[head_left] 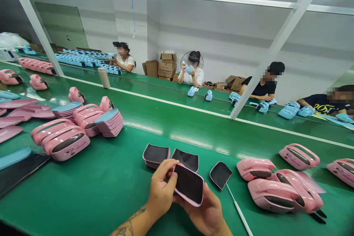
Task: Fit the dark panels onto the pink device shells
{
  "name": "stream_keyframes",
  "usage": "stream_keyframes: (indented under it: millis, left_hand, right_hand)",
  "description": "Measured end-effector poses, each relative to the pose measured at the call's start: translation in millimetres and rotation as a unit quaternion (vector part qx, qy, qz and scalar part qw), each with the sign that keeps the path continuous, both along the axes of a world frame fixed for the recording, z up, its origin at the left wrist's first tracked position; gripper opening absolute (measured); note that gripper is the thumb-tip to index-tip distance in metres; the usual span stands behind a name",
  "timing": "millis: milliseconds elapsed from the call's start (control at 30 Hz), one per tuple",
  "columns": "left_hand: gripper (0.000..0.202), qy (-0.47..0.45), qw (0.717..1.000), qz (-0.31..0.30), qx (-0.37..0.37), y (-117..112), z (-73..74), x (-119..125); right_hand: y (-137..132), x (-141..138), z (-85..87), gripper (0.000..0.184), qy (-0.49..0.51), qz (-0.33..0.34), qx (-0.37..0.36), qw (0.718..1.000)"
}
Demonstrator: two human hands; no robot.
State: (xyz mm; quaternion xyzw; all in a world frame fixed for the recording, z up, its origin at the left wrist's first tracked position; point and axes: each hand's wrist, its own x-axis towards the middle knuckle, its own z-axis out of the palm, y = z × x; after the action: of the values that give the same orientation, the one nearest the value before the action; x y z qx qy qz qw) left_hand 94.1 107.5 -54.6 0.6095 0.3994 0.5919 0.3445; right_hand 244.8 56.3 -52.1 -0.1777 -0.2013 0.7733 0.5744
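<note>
Between my two hands I hold a pink-rimmed panel with a dark, slightly curved face, tilted up toward me. My left hand pinches its left edge, thumb on the front. Around the lower right edge curl the fingers of my right hand, partly hidden behind it. Just beyond lie a short stack of like panels and another dark panel. To the right, a single dark panel rests by a thin tool with a white handle and a metal shaft.
Pink plastic housings with handles lie at right, others at left beside stacked pink and blue plates. A beige cup stands beyond. White posts rise from the green table. Several people work across it with blue housings.
</note>
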Motion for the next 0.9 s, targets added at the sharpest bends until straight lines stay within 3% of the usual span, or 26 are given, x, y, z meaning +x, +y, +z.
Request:
stream_keyframes:
  millis: [133, 300, 400, 667, 900]
  left_hand:
    - [0.031, -0.005, 1.000, -0.002, 0.001, -2.7, 3.9, 0.2]
    - [0.035, 0.003, 1.000, -0.002, -0.009, -5.7, 8.3, 0.6]
    - [0.035, 0.005, 1.000, 0.003, -0.016, -5.6, 8.1, 0.7]
    - [0.026, -0.033, 0.999, -0.012, -0.027, -1.4, 8.4, 0.4]
    - [0.033, -0.022, 0.999, -0.042, 0.003, 2.4, 4.0, -4.6]
  right_hand:
    - [-1.5, 2.2, -9.2, 0.049, -0.003, -0.010, -0.016, 1.000]
    - [-3.7, 9.9, -32.9, 0.040, 0.001, -0.038, -0.085, 0.996]
    - [-3.8, 9.5, -38.3, 0.038, 0.009, -0.035, -0.099, 0.994]
    - [-1.1, -3.5, -11.3, 0.051, -0.007, -0.014, 0.001, 1.000]
    - [-0.3, -2.4, 3.5, 0.050, -0.011, 0.004, 0.030, 0.999]
